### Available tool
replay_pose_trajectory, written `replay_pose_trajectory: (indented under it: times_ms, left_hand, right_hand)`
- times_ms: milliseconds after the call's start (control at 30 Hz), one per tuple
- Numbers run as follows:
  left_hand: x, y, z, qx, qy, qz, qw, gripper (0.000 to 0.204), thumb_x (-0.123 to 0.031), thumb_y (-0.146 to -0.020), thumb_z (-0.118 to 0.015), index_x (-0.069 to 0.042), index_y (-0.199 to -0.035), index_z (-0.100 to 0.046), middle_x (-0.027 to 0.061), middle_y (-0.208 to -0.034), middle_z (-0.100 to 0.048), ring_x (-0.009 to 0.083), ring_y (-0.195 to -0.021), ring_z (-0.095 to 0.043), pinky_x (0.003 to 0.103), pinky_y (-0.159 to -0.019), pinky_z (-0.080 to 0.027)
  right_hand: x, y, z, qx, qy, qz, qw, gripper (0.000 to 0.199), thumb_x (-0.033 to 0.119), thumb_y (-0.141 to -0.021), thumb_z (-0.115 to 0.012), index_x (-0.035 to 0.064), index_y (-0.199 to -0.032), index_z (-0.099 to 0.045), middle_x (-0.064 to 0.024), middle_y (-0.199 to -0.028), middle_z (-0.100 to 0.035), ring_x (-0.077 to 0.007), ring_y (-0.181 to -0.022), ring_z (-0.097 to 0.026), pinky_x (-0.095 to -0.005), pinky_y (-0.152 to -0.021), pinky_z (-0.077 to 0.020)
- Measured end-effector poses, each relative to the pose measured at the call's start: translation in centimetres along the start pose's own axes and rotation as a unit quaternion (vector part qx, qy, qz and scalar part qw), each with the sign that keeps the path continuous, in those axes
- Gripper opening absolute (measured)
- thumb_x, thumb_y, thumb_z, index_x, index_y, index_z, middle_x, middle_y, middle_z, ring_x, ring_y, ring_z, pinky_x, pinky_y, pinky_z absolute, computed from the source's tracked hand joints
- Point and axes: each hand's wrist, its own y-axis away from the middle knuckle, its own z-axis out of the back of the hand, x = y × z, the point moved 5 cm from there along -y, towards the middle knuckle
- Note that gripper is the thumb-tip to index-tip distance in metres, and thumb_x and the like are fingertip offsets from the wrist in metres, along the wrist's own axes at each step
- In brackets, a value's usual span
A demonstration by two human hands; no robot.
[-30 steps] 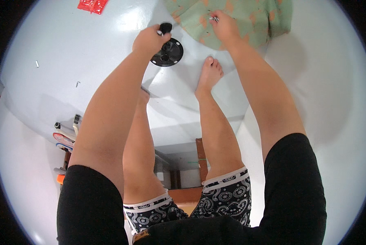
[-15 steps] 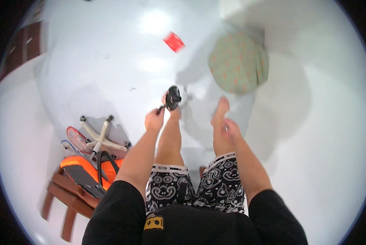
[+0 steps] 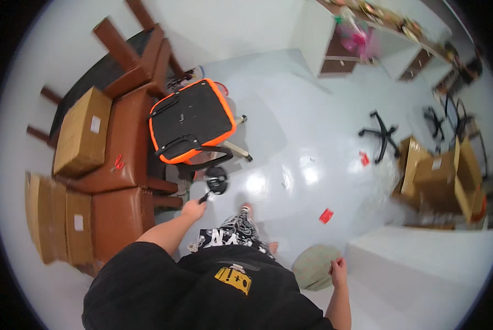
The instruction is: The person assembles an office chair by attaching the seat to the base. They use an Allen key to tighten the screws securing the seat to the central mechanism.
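My left hand (image 3: 193, 209) is shut on the stem of a black caster wheel (image 3: 217, 180) and holds it out over the white floor, just below an overturned office chair with an orange-edged black seat (image 3: 191, 118). My right hand (image 3: 339, 269) hangs at my side with its fingers curled and nothing visible in it. Behind that hand, a round green cushion (image 3: 314, 268) lies on the floor. My patterned shorts and one foot (image 3: 246, 210) show between the hands.
Brown chairs (image 3: 126, 148) with cardboard boxes (image 3: 81, 137) crowd the left. A black star-shaped chair base (image 3: 383, 132) and open cardboard boxes (image 3: 439, 176) stand at right. Red scraps (image 3: 326, 215) lie on the floor. A white block (image 3: 422, 264) sits lower right, white cabinets (image 3: 334, 33) at the back.
I have risen from sitting on the floor and the view has swung round. My left hand still holds the caster; my right hand has left the green cushion.
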Motion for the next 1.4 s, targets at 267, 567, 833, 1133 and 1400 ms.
replay_pose_trajectory:
  times_ms: [267, 567, 833, 1133, 1400]
  left_hand:
    - [26.4, -3.6, 2.6, -0.086, 0.360, 0.349, 0.861, 0.031, -0.025, -0.075, -0.052, 0.000, -0.075, -0.070, 0.0189, -0.092, -0.067, 0.0300, -0.090, -0.062, 0.040, -0.080, -0.045]
    - [17.3, -10.5, 16.9, 0.048, 0.688, 0.226, 0.688, 0.025, -0.039, -0.085, -0.052, -0.016, -0.077, -0.058, -0.0084, -0.054, -0.040, 0.0071, -0.042, -0.028, 0.026, -0.038, -0.020]
    - [6.8, -25.1, 20.5, 0.109, 0.797, 0.062, 0.591, 0.023, -0.035, -0.095, -0.048, -0.015, -0.093, -0.057, -0.0084, -0.065, -0.044, 0.0037, -0.044, -0.029, 0.022, -0.040, -0.021]
    - [5.3, -31.1, 8.5, 0.044, 0.812, 0.262, 0.519, 0.021, -0.038, -0.094, -0.048, -0.021, -0.097, -0.060, -0.0081, -0.067, -0.044, 0.0058, -0.047, -0.026, 0.023, -0.042, -0.021]
    - [5.3, -28.1, 7.2, -0.219, 0.793, 0.369, 0.432, 0.024, -0.037, -0.095, -0.048, -0.015, -0.104, -0.055, -0.0019, -0.094, -0.063, 0.0053, -0.048, -0.032, 0.021, -0.041, -0.028]
  right_hand:
    - [12.7, -0.3, -2.1, -0.079, 0.185, -0.040, 0.979, 0.014, 0.016, -0.089, -0.048, 0.0110, -0.101, -0.054, 0.0005, -0.057, -0.043, -0.0115, -0.044, -0.041, -0.0271, -0.038, -0.0344]
    - [19.3, -3.5, -33.8, 0.088, 0.049, -0.126, 0.987, 0.010, 0.021, -0.090, -0.056, 0.0113, -0.094, -0.055, 0.0020, -0.060, -0.044, -0.0093, -0.048, -0.043, -0.0237, -0.042, -0.0382]
    - [29.3, -13.5, -43.6, 0.159, 0.201, -0.095, 0.962, 0.012, 0.020, -0.092, -0.053, 0.0099, -0.098, -0.056, 0.0010, -0.065, -0.047, -0.0105, -0.052, -0.045, -0.0261, -0.043, -0.0403]
    - [39.3, -29.1, -54.8, 0.299, 0.333, -0.112, 0.887, 0.017, 0.020, -0.094, -0.050, 0.0082, -0.104, -0.057, -0.0001, -0.070, -0.050, -0.0112, -0.057, -0.049, -0.0263, -0.048, -0.0436]
    - [42.6, -37.9, -75.9, 0.535, 0.561, -0.011, 0.631, 0.033, 0.036, -0.085, -0.061, 0.0108, -0.107, -0.065, -0.0040, -0.084, -0.065, -0.0139, -0.071, -0.059, -0.0293, -0.061, -0.0463]
